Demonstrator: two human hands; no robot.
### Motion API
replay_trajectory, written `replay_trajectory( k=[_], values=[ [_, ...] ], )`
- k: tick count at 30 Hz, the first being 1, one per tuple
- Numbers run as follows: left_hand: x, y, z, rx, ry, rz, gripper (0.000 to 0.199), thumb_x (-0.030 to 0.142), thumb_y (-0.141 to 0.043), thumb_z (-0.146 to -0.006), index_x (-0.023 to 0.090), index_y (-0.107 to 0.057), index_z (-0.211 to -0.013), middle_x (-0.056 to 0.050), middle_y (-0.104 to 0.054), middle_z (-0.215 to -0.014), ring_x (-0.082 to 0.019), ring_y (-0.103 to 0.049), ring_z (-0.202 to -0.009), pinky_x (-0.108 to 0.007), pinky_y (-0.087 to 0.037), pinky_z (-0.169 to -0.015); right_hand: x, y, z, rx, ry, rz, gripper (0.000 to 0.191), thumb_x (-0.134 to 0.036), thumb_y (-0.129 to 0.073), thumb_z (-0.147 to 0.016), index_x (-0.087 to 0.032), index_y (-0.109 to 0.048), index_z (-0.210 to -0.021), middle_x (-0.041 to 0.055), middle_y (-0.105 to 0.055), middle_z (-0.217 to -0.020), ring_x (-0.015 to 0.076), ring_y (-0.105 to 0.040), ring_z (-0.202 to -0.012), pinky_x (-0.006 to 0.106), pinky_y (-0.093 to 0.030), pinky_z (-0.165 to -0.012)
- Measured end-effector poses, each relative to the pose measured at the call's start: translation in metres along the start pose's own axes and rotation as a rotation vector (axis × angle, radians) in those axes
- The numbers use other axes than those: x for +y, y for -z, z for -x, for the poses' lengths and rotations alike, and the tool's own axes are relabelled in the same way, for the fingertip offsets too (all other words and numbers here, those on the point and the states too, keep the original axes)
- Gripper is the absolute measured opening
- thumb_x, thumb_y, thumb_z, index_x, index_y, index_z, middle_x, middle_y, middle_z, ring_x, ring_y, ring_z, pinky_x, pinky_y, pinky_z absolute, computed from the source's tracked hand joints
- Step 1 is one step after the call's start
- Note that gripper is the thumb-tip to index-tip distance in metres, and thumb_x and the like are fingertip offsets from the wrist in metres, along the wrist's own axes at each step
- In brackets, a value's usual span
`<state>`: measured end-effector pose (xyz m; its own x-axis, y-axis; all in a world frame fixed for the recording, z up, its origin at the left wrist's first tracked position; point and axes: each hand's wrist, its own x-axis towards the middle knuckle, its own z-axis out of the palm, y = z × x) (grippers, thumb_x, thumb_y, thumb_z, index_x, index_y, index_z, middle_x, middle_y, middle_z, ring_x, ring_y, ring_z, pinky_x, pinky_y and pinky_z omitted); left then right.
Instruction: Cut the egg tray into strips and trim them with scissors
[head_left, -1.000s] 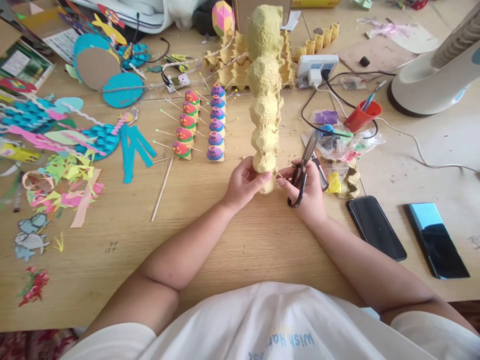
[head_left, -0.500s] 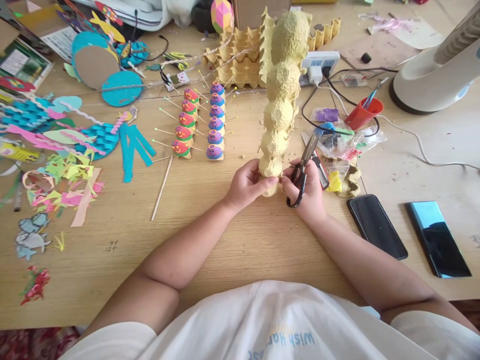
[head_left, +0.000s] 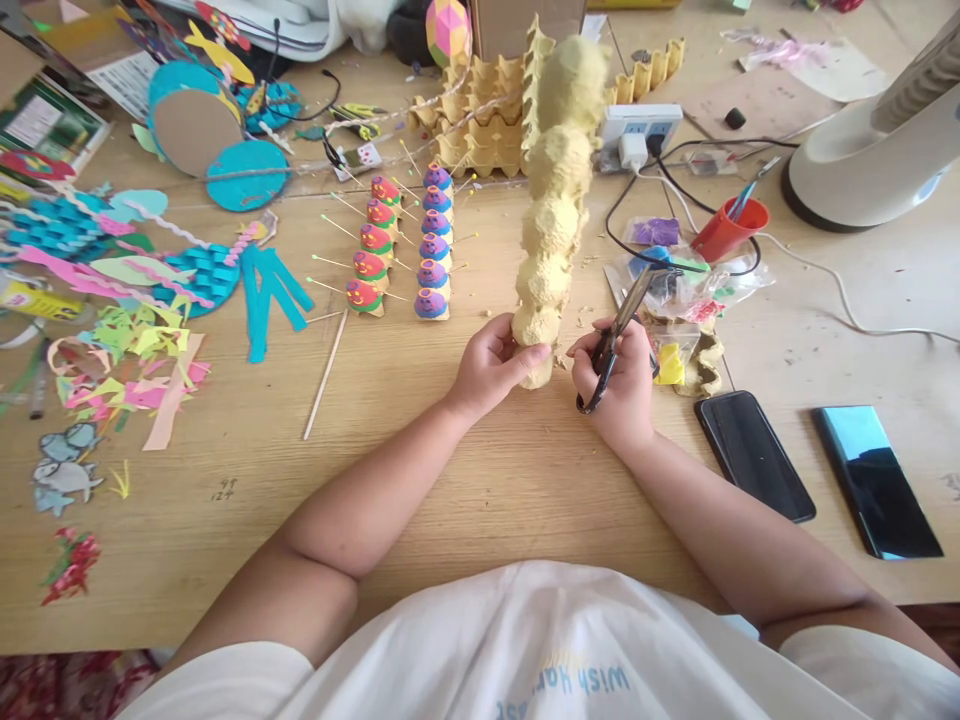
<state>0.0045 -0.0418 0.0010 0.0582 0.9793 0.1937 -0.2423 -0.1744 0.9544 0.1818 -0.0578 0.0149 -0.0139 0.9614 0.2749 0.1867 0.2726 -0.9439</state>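
Note:
A strip of yellow egg carton (head_left: 553, 225), cut as one row of bumps, stands out away from me over the table. My left hand (head_left: 491, 372) grips its near end, thumb on top of the last bump. A little to the right, my right hand (head_left: 621, 385) is closed around black-handled scissors (head_left: 624, 318), whose blades point up and away from me. The scissors and the right fingers are apart from the carton strip. Small yellow crumbs lie between the hands. Left of the strip stand two painted egg-carton caterpillars, one red and green (head_left: 373, 250), one purple and blue (head_left: 433, 245).
Egg trays (head_left: 480, 120) and a power strip (head_left: 643, 122) sit at the back. On the right are a red cup (head_left: 729, 230), two phones (head_left: 754, 455) and a white lamp base (head_left: 847, 160). Paper scraps (head_left: 124, 365) and a wooden stick (head_left: 325, 375) lie left.
The right hand with the scissors has drawn slightly away from the strip, leaving a gap. The strip's far end has tipped a little to the left in my left hand.

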Motion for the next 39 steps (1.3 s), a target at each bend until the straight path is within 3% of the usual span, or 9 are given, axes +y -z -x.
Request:
replay_trajectory(
  k=[3,7,12,15,19,24,29,39],
  values=[
    [-0.001,0.004,-0.002,0.108,0.023,-0.011,0.048,0.061,-0.087,-0.078,0.02,-0.066,-0.09,0.003,-0.061,-0.076,-0.009,-0.056,-0.067,-0.021,-0.047,-0.061,0.002,0.0,-0.002,0.006,-0.027,-0.007,0.034,-0.035,-0.07,-0.094,-0.029,-0.046,-0.118,-0.0012,-0.063,-0.086,0.0157,-0.061,-0.072,0.033,-0.05,-0.067],
    [-0.006,0.008,-0.005,0.21,-0.026,-0.009,0.045,0.062,-0.083,-0.082,0.022,-0.066,-0.09,0.002,-0.061,-0.078,-0.01,-0.055,-0.069,-0.022,-0.045,-0.062,0.005,0.0,-0.001,-0.086,-0.105,-0.046,0.045,-0.047,-0.077,-0.09,-0.03,-0.047,-0.118,0.0001,-0.067,-0.093,0.0183,-0.067,-0.084,0.034,-0.051,-0.073],
    [-0.012,0.013,-0.009,0.26,-0.13,-0.093,0.05,0.072,-0.074,-0.086,0.025,-0.068,-0.102,-0.002,-0.067,-0.093,-0.019,-0.068,-0.1,-0.03,-0.054,-0.09,0.005,0.001,0.002,-0.172,-0.137,0.022,0.043,-0.051,-0.079,-0.089,-0.028,-0.055,-0.117,-0.0028,-0.06,-0.079,0.0157,-0.055,-0.068,0.031,-0.042,-0.063],
    [-0.012,0.014,-0.009,0.3,-0.15,-0.123,0.053,0.071,-0.075,-0.086,0.029,-0.066,-0.116,-0.003,-0.07,-0.1,-0.02,-0.069,-0.103,-0.032,-0.054,-0.093,0.003,0.002,0.005,-0.244,-0.142,0.067,0.038,-0.052,-0.078,-0.09,-0.026,-0.061,-0.112,-0.0054,-0.05,-0.069,0.0138,-0.044,-0.061,0.03,-0.034,-0.058],
    [-0.009,0.011,-0.009,0.366,-0.156,-0.095,0.058,0.066,-0.081,-0.084,0.034,-0.063,-0.129,-0.002,-0.07,-0.104,-0.018,-0.071,-0.099,-0.029,-0.055,-0.086,0.001,0.002,0.007,-0.311,-0.161,0.1,0.039,-0.054,-0.077,-0.09,-0.024,-0.063,-0.112,-0.0048,-0.053,-0.068,0.0137,-0.046,-0.061,0.029,-0.035,-0.059],
    [-0.007,0.01,-0.012,0.411,-0.25,-0.093,0.057,0.066,-0.078,-0.087,0.036,-0.065,-0.134,-0.005,-0.07,-0.129,-0.024,-0.067,-0.13,-0.032,-0.055,-0.105,0.004,0.003,0.008,-0.334,-0.167,0.196,0.042,-0.056,-0.076,-0.09,-0.023,-0.067,-0.114,-0.0017,-0.061,-0.072,0.0152,-0.052,-0.064,0.029,-0.039,-0.061],
    [-0.01,0.014,-0.015,0.39,-0.272,-0.11,0.058,0.068,-0.074,-0.089,0.04,-0.064,-0.139,-0.005,-0.064,-0.149,-0.026,-0.062,-0.142,-0.037,-0.05,-0.117,0.004,0.005,0.007,-0.383,-0.158,0.281,0.041,-0.055,-0.077,-0.089,-0.022,-0.069,-0.11,-0.0015,-0.062,-0.072,0.0145,-0.052,-0.063,0.028,-0.039,-0.061],
    [-0.007,0.01,-0.011,0.336,-0.286,-0.111,0.051,0.06,-0.073,-0.093,0.033,-0.069,-0.136,-0.007,-0.071,-0.142,-0.022,-0.067,-0.133,-0.032,-0.054,-0.11,0.0,0.002,0.004,-0.424,-0.218,0.135,0.044,-0.058,-0.078,-0.087,-0.02,-0.068,-0.105,-0.0051,-0.051,-0.065,0.0122,-0.041,-0.06,0.027,-0.03,-0.055]
  ],
)
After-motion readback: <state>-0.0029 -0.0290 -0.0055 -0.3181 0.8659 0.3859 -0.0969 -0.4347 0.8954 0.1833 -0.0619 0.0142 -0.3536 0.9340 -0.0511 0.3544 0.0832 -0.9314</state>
